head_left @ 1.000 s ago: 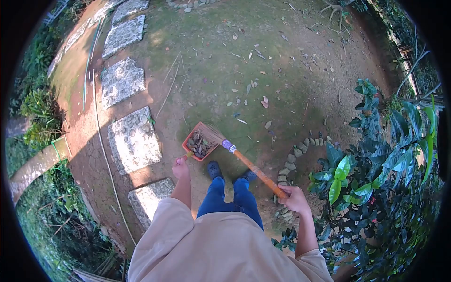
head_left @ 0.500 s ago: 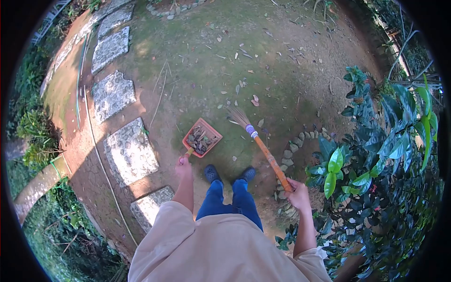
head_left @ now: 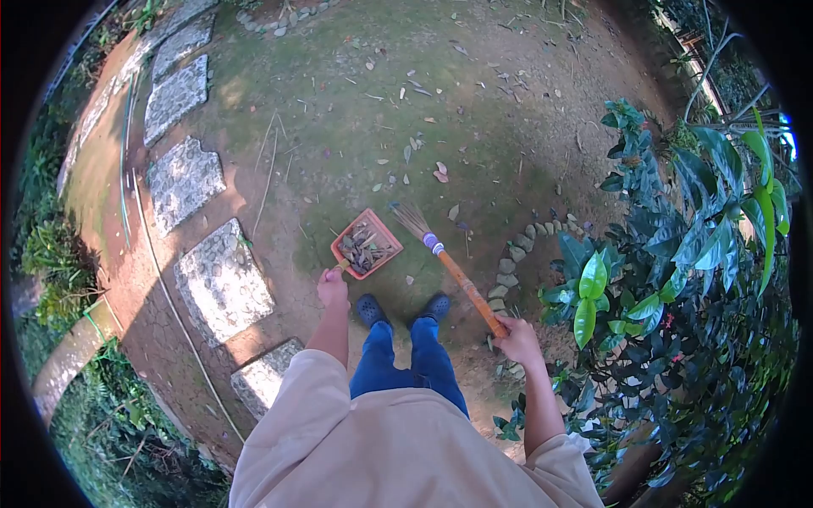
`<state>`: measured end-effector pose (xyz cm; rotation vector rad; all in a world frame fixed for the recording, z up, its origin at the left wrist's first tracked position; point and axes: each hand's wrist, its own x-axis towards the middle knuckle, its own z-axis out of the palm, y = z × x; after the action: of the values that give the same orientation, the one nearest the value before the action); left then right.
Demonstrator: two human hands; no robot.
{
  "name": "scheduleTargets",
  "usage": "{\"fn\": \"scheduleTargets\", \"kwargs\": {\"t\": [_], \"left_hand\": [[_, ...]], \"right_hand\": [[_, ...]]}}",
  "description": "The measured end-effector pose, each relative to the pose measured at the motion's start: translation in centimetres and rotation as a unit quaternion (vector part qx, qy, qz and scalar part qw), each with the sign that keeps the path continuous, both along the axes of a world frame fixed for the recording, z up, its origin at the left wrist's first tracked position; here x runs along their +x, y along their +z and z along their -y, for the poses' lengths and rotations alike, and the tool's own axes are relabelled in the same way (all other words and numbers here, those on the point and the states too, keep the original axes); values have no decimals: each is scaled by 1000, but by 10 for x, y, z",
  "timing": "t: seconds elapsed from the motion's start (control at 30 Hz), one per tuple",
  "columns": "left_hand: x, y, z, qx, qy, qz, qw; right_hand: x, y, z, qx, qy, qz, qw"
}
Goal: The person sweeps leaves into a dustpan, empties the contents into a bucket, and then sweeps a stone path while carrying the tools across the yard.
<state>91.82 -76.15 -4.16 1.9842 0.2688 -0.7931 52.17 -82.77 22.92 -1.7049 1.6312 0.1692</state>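
Note:
My left hand (head_left: pixel 333 286) is closed around the short handle of an orange dustpan (head_left: pixel 339 245), low over the ground in front of my feet. Dry brown leaves (head_left: pixel 370 245) lie heaped in the pan. In my right hand (head_left: pixel 517 340) is the orange stick of a broom (head_left: pixel 464 281), fingers wrapped round its top end. The broom slants up and to the left, and purple binding holds its thin bristles (head_left: pixel 411 220). Their tips are at the ground just right of the dustpan's far corner.
Stone slabs (head_left: pixel 224 279) form a path on the left, with a long pale pole (head_left: pixel 174 296) beyond them. A leafy bush (head_left: pixel 669 313) crowds the right side, next to a ring of stones (head_left: pixel 506 265). Scattered leaves (head_left: pixel 441 172) lie on the mossy ground ahead.
The broom's bristles have come closer to the dustpan, and my right hand has shifted slightly left. The whole view has moved a little. Both hands keep their hold.

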Motion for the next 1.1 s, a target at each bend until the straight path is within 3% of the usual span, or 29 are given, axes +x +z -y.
{"fn": "scheduleTargets", "kwargs": {"t": [0.17,0.27,0.47,0.57,0.7,0.87,1.0,1.1], "left_hand": [[-1,10,-6,7,-11,-22,1000],[-1,13,-12,5,-7,-18,1000],[-6,25,-14,-6,-26,-11,1000],[-4,31,-9,-5,-55,-3,998],[-4,29,-6,-18,-48,6,999],[-8,24,-3,-22,-25,-15,999],[-6,16,-4,-49,2,-28,998],[-7,47,0,-12,-17,-11,1000]], "right_hand": [[-27,26,-21,-26,58,61,996],[-34,38,-32,80,-60,66,993],[-20,35,-21,21,-59,31,998],[0,45,-4,-64,18,-13,998],[18,40,16,-61,4,-21,998],[25,-7,24,-68,37,-10,997],[23,24,25,20,54,-20,998],[1,44,8,53,27,32,998]]}}
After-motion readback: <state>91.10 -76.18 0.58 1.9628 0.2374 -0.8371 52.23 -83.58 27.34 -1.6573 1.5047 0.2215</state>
